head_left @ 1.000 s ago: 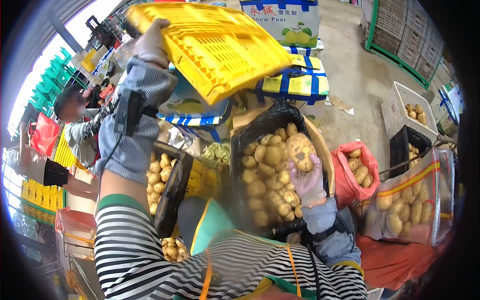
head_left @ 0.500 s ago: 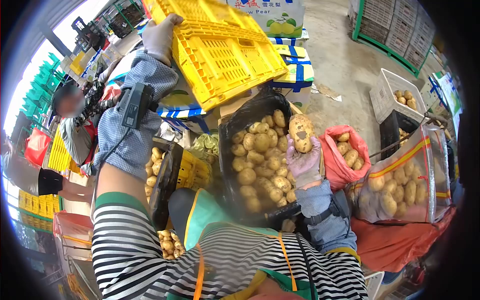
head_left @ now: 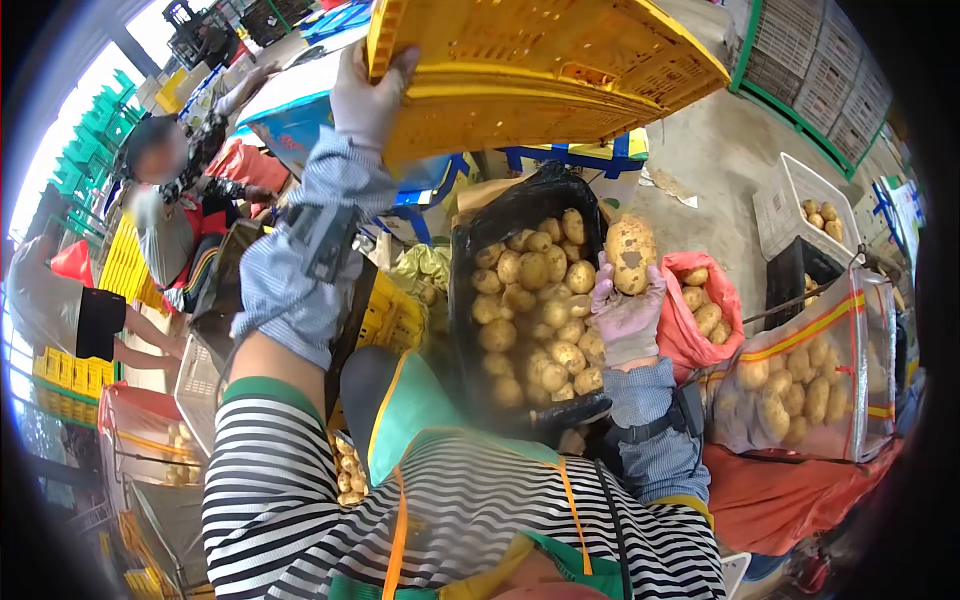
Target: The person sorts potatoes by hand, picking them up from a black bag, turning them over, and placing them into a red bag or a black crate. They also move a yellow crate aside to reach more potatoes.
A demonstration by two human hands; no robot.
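Yellow crate [head_left: 540,70] raised higher; concrete floor [head_left: 710,160], crate stacks [head_left: 830,70] behind.

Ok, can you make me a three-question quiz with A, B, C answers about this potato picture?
1. Where is the yellow crate? A on the floor; B held up high by the left hand; C under a chair.
2. What colour is the bag beside the right hand? A blue; B white; C red.
3. What is the right hand doing? A it is empty; B it grips one big potato; C it grips a knife.
Answers: B, the left hand grips the crate's edge overhead; C, the bag is red, with potatoes inside; B, its fingers wrap one spotted potato.
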